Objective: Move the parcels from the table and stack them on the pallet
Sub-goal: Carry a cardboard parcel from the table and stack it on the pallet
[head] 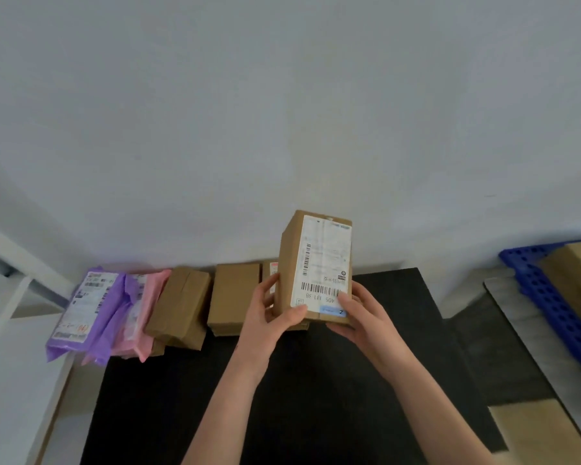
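A tall cardboard parcel (319,263) with a white barcode label is held upright above the black table (282,397). My left hand (272,317) grips its lower left side, thumb on the front. My right hand (359,317) grips its lower right corner. More parcels line the table's far edge: two brown boxes (180,307) (233,297), a pink mailer (148,310) and purple mailers (88,307). The blue pallet (544,297) lies on the floor at the right with a brown box (577,276) on it.
A plain grey wall rises right behind the table. A white shelf frame (10,286) stands at the left. Flat cardboard (544,431) lies on the floor at the lower right, next to the pallet.
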### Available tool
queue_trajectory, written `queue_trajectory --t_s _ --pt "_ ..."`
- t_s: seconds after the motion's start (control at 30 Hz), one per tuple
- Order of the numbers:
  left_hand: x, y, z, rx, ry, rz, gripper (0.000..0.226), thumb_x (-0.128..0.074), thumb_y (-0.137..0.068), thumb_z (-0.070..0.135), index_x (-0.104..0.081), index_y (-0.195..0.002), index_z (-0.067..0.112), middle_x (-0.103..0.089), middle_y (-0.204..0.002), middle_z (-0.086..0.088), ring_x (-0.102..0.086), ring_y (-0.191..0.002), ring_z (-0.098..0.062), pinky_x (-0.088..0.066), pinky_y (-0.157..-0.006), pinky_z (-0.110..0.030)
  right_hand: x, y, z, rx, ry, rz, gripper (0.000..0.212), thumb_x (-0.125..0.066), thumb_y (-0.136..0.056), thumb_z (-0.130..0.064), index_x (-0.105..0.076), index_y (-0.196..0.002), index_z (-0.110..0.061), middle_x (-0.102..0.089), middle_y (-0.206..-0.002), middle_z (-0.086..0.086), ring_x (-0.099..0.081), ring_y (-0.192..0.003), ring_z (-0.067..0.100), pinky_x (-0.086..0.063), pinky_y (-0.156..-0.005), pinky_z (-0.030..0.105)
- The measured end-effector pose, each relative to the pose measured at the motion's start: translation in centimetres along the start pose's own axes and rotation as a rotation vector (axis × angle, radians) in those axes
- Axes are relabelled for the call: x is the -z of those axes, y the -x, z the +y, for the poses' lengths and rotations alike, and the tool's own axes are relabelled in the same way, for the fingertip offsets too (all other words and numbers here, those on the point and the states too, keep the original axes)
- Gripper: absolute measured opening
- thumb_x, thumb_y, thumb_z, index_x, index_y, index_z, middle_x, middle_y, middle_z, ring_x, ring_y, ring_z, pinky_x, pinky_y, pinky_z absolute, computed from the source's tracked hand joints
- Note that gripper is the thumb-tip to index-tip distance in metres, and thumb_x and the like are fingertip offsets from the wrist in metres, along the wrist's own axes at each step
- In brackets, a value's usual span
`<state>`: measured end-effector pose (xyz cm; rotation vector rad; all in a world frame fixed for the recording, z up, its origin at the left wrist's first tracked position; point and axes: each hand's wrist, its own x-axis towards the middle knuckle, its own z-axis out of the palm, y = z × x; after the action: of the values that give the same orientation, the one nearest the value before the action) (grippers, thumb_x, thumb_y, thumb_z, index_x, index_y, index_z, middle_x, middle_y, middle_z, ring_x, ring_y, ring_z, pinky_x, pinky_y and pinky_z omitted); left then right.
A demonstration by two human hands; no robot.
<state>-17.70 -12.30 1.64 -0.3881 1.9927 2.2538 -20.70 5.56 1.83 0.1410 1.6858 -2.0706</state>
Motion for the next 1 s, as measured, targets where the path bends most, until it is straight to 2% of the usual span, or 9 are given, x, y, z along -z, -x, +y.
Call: queue_trajectory --t_s 0.13,0.23,0.3,0.43,0.57,0.63,0.73,0.9,1.0 --pt "-0.6 0.6 -0.1 0.02 0.028 -0.099 0.081 -0.081 -0.052 0.045 -0.046 -0.124 0.037 -0.061 -0.124 0.001 -0.058 -0.116 -0.019 -0.048 -0.099 -0.045 0.2 2.4 0.6 0.035 -0.066 0.058 0.051 -0.065 -0.084 -0.039 -0.047 -0.129 -0.025 -0.069 -0.116 0.001 -0.067 -0.108 0.017 -0.056 -0.085 0.031" --pt "-1.4 0.7 -0.4 0.056 0.008 -0.215 0.093 -0.084 -0.047 0.053 -0.044 -0.129 0.034 -0.062 -0.124 0.002 -0.057 -0.118 -0.02 -0.043 -0.103 -0.047 0.6 4.3 0.9 0.056 -0.041 0.159 0.051 -0.064 -0.077 -0.042 -0.048 -0.125 -0.03 -0.067 -0.117 0.001 -0.068 -0.106 0.016 -0.056 -0.088 0.033" --pt "-2.5 0.8 -0.7 0.108 0.026 -0.302 0.097 -0.084 -0.045 0.051 -0.043 -0.13 0.029 -0.065 -0.119 0.002 -0.059 -0.115 -0.019 -0.044 -0.103 -0.042 1.3 5.7 1.3 0.067 -0.03 0.258 0.052 -0.063 -0.071 -0.042 -0.049 -0.12 -0.034 -0.068 -0.115 -0.001 -0.069 -0.102 0.014 -0.057 -0.085 0.031" --pt "-5.7 1.5 -1.6 0.194 0.058 -0.473 0.082 -0.073 -0.054 0.04 -0.044 -0.128 0.022 -0.07 -0.108 -0.001 -0.065 -0.107 -0.017 -0.046 -0.097 -0.036 3.6 9.5 2.5 0.09 -0.057 0.435 0.053 -0.062 -0.073 -0.043 -0.051 -0.123 -0.03 -0.072 -0.103 -0.006 -0.07 -0.099 0.012 -0.058 -0.08 0.026" --pt "-9.2 3.0 -2.7 0.238 0.012 -0.596 0.068 -0.073 -0.061 0.037 -0.047 -0.123 0.027 -0.068 -0.113 -0.003 -0.064 -0.108 -0.017 -0.045 -0.101 -0.039 6.1 13.8 3.7 0.099 -0.083 0.578 0.051 -0.062 -0.071 -0.044 -0.053 -0.12 -0.03 -0.073 -0.103 -0.005 -0.07 -0.098 0.012 -0.057 -0.086 0.031" --pt "-11.1 3.9 -2.9 0.252 -0.011 -0.644 0.072 -0.075 -0.058 0.04 -0.047 -0.123 0.027 -0.066 -0.116 -0.005 -0.064 -0.108 -0.018 -0.046 -0.101 -0.039 7.3 15.6 4.1 0.109 -0.101 0.626 0.051 -0.062 -0.071 -0.044 -0.054 -0.12 -0.029 -0.073 -0.102 -0.004 -0.07 -0.097 0.012 -0.057 -0.084 0.03" --pt "-13.6 5.3 -3.4 0.244 -0.049 -0.694 0.076 -0.074 -0.054 0.046 -0.047 -0.123 0.027 -0.066 -0.116 -0.005 -0.064 -0.107 -0.017 -0.048 -0.098 -0.037 9.0 18.0 4.8 0.12 -0.131 0.673 0.051 -0.06 -0.071 -0.045 -0.053 -0.12 -0.03 -0.073 -0.101 -0.004 -0.071 -0.095 0.012 -0.057 -0.076 0.025" --pt "-18.6 7.4 -4.3 0.229 -0.103 -0.712 0.077 -0.073 -0.053 0.05 -0.048 -0.123 0.026 -0.066 -0.117 -0.002 -0.064 -0.108 -0.016 -0.049 -0.097 -0.036 13.1 21.5 5.1 0.131 -0.137 0.699 0.057 -0.061 -0.07 -0.049 -0.053 -0.123 -0.03 -0.073 -0.104 -0.003 -0.07 -0.097 0.014 -0.056 -0.08 0.028" --pt "-22.6 8.9 -5.4 0.224 -0.117 -0.703 0.062 -0.071 -0.064 0.043 -0.05 -0.12 0.027 -0.068 -0.113 -0.001 -0.065 -0.105 -0.014 -0.05 -0.096 -0.034 16.7 24.0 4.8 0.136 -0.121 0.699 0.054 -0.06 -0.072 -0.049 -0.054 -0.122 -0.029 -0.073 -0.103 -0.005 -0.07 -0.096 0.013 -0.055 -0.08 0.027"
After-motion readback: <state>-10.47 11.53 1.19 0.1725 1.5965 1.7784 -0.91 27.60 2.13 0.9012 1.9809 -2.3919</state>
